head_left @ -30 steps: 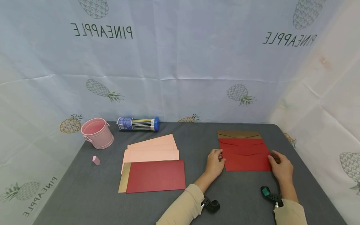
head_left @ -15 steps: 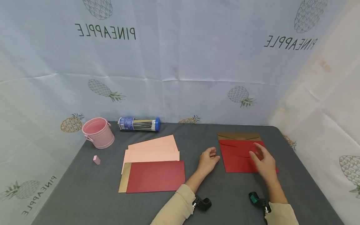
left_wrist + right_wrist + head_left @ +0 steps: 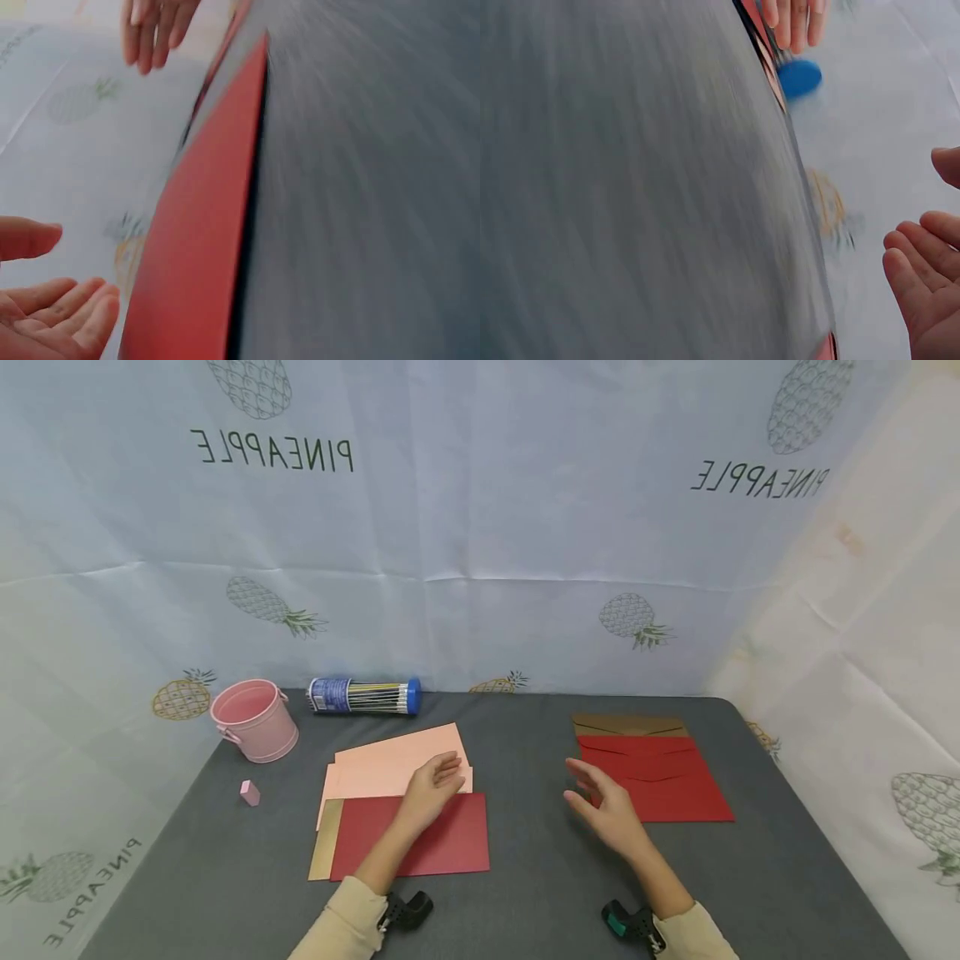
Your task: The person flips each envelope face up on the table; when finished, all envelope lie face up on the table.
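My left hand (image 3: 429, 792) hovers over the left stack in the head view, fingers loosely bent and holding nothing. Beneath it lies a dark red card or envelope (image 3: 450, 839) on a gold one (image 3: 324, 843), with pink sheets (image 3: 397, 747) behind. At the right, red envelopes (image 3: 675, 781) overlap a gold-brown envelope (image 3: 630, 724), their flap lines showing. My right hand (image 3: 609, 810) is in the air by their left edge, thumb and fingers spread apart. Both wrist views show the hands, the left (image 3: 60, 319) and the right (image 3: 930, 277), with nothing in them.
A pink bucket (image 3: 258, 727) stands at the table's back left. Beside it lies a clear tube of pencils (image 3: 365, 696) with a blue cap. A small pink block (image 3: 250, 792) sits in front of the bucket. Pineapple-print cloth (image 3: 450, 527) hangs behind the grey table (image 3: 540, 877).
Both hands have let go of the red envelopes' sides and moved left. The left hand is now over the left stack; the right hand has crossed the envelopes to their left edge.
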Available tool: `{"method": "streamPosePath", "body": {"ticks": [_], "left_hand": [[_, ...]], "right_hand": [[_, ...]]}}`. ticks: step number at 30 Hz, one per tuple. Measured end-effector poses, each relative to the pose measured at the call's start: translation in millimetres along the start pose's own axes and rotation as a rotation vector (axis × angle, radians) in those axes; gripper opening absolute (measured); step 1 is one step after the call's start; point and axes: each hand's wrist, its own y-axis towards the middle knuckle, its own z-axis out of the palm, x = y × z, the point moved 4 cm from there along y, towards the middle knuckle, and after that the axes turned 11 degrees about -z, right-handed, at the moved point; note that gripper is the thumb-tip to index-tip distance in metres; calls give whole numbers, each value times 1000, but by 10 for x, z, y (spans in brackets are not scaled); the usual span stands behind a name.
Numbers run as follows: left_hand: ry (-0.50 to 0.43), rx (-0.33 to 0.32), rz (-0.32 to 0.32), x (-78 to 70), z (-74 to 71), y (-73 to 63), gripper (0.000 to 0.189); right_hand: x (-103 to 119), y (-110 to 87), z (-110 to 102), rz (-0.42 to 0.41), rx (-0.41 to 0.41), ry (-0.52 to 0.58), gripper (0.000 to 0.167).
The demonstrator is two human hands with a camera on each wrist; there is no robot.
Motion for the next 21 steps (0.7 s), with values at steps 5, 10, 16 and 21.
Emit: {"method": "streamPosePath", "body": {"ticks": [5,10,16,21], "left_hand": [[111,-140,-33,242,-464,-176,47],[216,-280,-16,339,-816,-391,47],[366,-427,-8,386,-993,-602,45],[435,-503,-26,394,-1016,-688,45]], "right_hand": [[-130,-51,285,25,70,148,51],[-142,-60,543,81,154,282,54],[-59,-61,860,175,246,347,55],[62,-50,1033,246,247,347,49]]}}
